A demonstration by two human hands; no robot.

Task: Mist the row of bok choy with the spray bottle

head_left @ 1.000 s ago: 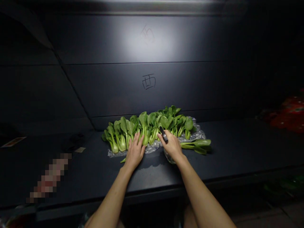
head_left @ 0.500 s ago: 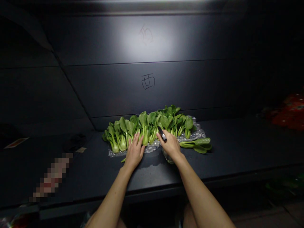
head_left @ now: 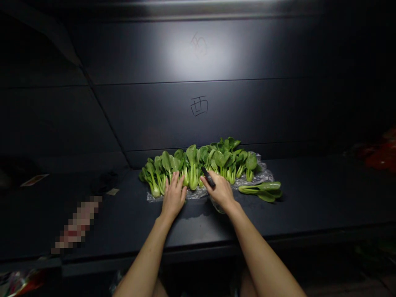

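Note:
A row of green bok choy [head_left: 198,165] lies on clear plastic wrap [head_left: 262,175] on a dark shelf [head_left: 309,198]. My left hand [head_left: 173,198] rests flat, fingers stretched out, against the stalks left of the row's middle. My right hand [head_left: 218,192] is closed round a small dark tool [head_left: 208,176], apparently a knife, that points up and left toward the stalks. A loose bok choy [head_left: 261,190] lies on its side to the right of that hand. Something clear sits half hidden under my right wrist.
A dark panelled back wall with chalk marks [head_left: 199,106] rises behind the greens. Small cards [head_left: 34,180] and a dark lump [head_left: 103,183] lie at the left of the shelf. Red packaging [head_left: 382,154] sits at the far right. A blurred patch [head_left: 77,225] covers the shelf's lower left.
Both hands stay at the greens; my right hand and its tool have shifted slightly left along the row. The view has panned a little left.

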